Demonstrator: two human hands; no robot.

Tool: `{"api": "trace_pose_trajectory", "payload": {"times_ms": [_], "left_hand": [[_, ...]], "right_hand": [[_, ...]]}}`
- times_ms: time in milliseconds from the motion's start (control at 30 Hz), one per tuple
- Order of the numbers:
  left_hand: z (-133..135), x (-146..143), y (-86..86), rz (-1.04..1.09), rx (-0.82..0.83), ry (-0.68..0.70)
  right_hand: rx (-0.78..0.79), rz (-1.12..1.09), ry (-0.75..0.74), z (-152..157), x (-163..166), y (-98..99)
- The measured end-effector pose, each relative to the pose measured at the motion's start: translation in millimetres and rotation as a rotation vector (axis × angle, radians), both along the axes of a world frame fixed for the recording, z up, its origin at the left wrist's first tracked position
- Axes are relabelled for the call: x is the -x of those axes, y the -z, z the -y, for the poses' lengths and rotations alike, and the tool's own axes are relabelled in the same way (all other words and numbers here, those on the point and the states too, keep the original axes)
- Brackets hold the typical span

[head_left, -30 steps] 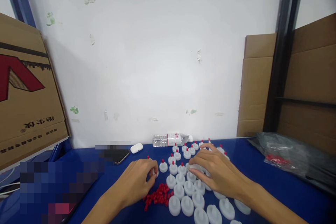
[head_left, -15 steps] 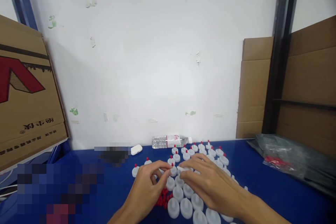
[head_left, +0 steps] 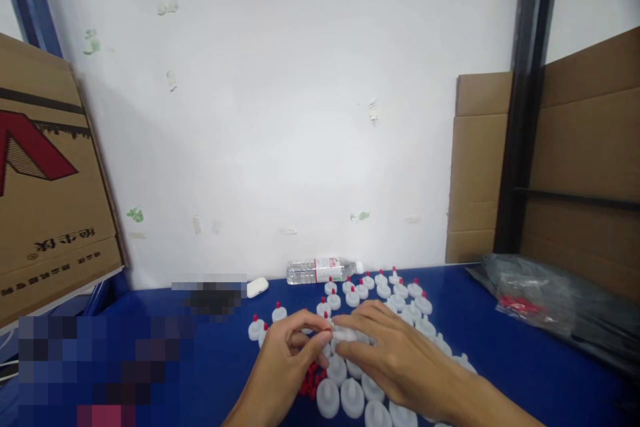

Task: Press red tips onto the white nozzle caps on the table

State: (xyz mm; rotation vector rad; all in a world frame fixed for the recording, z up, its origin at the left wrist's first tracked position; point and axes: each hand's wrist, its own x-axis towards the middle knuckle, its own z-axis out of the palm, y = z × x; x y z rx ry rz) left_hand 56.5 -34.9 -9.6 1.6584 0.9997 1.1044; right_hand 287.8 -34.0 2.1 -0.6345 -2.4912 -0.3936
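My left hand (head_left: 295, 347) is closed in a pinch on a small red tip cap (head_left: 328, 331), of which only a sliver shows. Facing it, my right hand (head_left: 390, 340) grips a white nozzle cap (head_left: 344, 333) tipped on its side, its spout toward the red piece. The two parts meet or nearly meet; I cannot tell which. Below my left hand lies a pile of loose red tip caps (head_left: 311, 383). Several bare white nozzle caps (head_left: 353, 398) stand under and beside my right hand. Farther back, white nozzle caps with red tips (head_left: 353, 295) stand upright.
A clear water bottle (head_left: 325, 269) lies along the wall, with a white case (head_left: 257, 287) to its left. Plastic bags (head_left: 525, 300) cover the blue table's right side. Cardboard boxes (head_left: 55, 213) stand at left and right. A blurred patch hides the left front.
My right hand has brought the white nozzle cap up and turned it sideways against my left fingertips. The whole view has shifted slightly.
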Motion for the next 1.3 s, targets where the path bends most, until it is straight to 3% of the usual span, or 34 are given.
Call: {"api": "trace_pose_trajectory", "payload": {"times_ms": [433, 500, 633, 733, 933, 1067, 1300], "left_hand": [[1.4, -3.0, -6.0, -0.005, 0.031, 0.018], [1.8, 0.8, -5.8, -0.184, -0.12, -0.012], [3.2, 11.6, -5.3, -0.775, -0.658, -0.036], [5.2, 15.1, -2.4, -0.949, -0.795, -0.054], [5.9, 13.4, 9.2, -0.752, -0.727, 0.025], [6.6, 13.9, 6.4, -0.663, -0.672, 0.034], [8.8, 12.3, -1.1, -0.734, -0.655, 0.01]], "right_hand": [[-0.009, -0.027, -0.035, 1.0, -4.4, 1.0], [-0.005, -0.025, -0.039, 1.7, -4.6, 0.7], [0.052, -0.006, -0.057, 3.5, -3.9, 4.0], [0.087, -0.027, -0.087, 4.0, -1.8, 9.6], [0.023, -0.105, -0.13, 6.2, 5.3, 16.6], [-0.047, -0.123, -0.101, 10.3, 9.6, 12.8], [0.16, -0.073, -0.028, 8.6, 8.8, 0.8]]}}
